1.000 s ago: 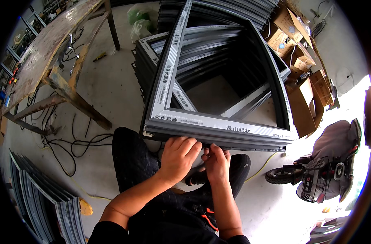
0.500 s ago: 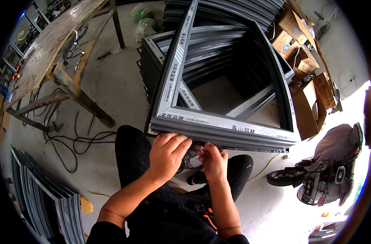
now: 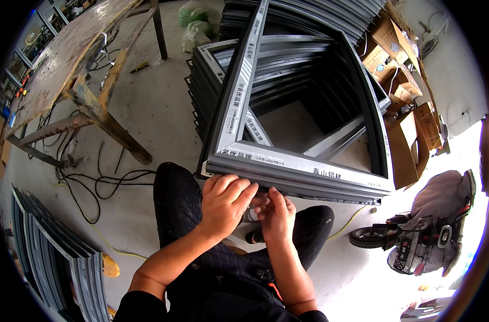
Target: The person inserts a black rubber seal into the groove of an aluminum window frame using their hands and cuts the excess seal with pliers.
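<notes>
A dark grey metal window frame (image 3: 282,169), with printed white protective film on its top faces, lies on a stack of similar frames (image 3: 204,102). Its near edge reaches over my knees. Against that edge, left of its middle, my left hand (image 3: 226,206) is closed, fingers curled and pressed together at the grooved side. Just right of it, my right hand (image 3: 276,217) pinches with thumb and forefinger, close under the same edge. The fingertips of both hands nearly meet. Whatever lies between them is small, dark and too hidden to name.
A worn workbench (image 3: 57,67) with rusty legs stands at the left, black cables (image 3: 97,185) beneath it. More grey frames (image 3: 57,252) lean at lower left. Cardboard boxes (image 3: 408,139) are piled at right, near a scooter (image 3: 429,231). Plastic bags (image 3: 196,32) lie at the back.
My right hand has shifted slightly left, closer to my left hand. The view has moved a little, so the frame appears slightly further right. Both hands keep their closed shape.
</notes>
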The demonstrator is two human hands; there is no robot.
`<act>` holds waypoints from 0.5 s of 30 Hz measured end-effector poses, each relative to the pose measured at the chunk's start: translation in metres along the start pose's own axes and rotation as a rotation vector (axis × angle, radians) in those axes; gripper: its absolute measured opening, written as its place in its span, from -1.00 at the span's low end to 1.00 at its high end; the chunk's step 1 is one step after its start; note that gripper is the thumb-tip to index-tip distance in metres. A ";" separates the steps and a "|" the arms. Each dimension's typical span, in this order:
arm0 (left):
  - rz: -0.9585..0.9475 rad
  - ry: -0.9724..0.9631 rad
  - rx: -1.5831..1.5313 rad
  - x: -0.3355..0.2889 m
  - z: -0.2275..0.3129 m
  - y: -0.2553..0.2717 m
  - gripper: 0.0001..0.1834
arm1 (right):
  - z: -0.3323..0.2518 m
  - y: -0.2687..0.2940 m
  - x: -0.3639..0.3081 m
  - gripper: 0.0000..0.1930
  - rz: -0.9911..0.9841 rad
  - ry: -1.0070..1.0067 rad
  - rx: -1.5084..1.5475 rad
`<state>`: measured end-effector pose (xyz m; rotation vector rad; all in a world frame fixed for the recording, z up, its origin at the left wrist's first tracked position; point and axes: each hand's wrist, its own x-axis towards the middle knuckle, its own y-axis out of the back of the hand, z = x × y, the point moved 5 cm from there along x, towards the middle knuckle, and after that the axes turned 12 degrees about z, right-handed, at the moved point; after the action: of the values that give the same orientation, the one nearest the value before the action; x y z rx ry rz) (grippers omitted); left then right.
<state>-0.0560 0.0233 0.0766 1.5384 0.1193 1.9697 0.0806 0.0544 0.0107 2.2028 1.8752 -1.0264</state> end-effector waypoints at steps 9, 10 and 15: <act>-0.058 0.029 -0.055 0.006 -0.007 0.003 -0.79 | 0.009 -0.006 -0.001 -0.73 -0.002 0.031 0.073; -0.055 0.028 -0.063 0.005 -0.009 0.003 -0.79 | 0.010 -0.007 -0.001 -0.73 0.014 0.054 0.057; -0.040 0.038 -0.109 0.003 -0.013 0.005 -0.78 | 0.017 -0.019 -0.005 -0.78 0.018 0.002 0.057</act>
<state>-0.0704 0.0250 0.0771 1.4189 0.0574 1.9421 0.0553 0.0467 0.0070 2.2484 1.8461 -1.0879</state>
